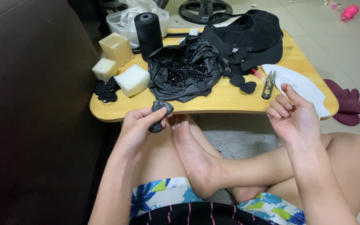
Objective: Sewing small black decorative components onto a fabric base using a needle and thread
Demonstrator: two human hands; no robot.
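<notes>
**Hands working a small black piece at the table edge**

The left hand [140, 123] is pinching a small black fabric piece [160, 114] between thumb and fingers, just off the near rim of the wooden lap table [230, 100]. The right hand [292, 114] is hovering at 3 o'clock from it, well apart, fingers half curled, thumb and forefinger pressed as if on something fine; whether it is holding a needle or thread, I cannot tell.

At 12 o'clock from the left hand, a black bag of beads [186, 73] is lying open. Thread snips [268, 85] are resting at 11 o'clock from the right hand.

Risk, as judged: a knock to the table could be spilling beads; a loose pinch could be dropping the piece onto the legs below.
</notes>
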